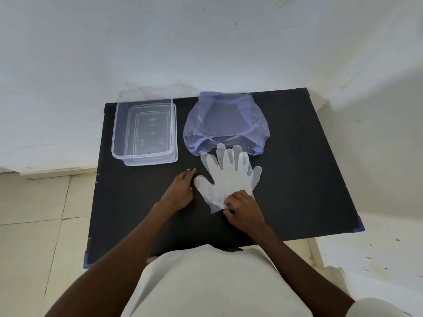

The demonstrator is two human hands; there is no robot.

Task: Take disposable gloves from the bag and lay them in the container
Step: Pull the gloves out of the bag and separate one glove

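Observation:
A stack of clear disposable gloves [229, 177] lies flat on the black table [297, 179], fingers pointing away from me, fingertips reaching the mouth of a bluish transparent bag [225, 123]. My right hand [243, 211] pinches the cuff edge of the gloves at their near end. My left hand [180, 189] rests on the table just left of the glove thumb, fingers loosely curled, holding nothing. The clear rectangular container [116, 133] stands at the table's far left with nothing visible in it.
The container sits on its clear lid [175, 156]. A white wall runs along the table's far edge. Tiled floor shows to the left, and a white ledge to the right. My light-coloured garment covers the table's near edge.

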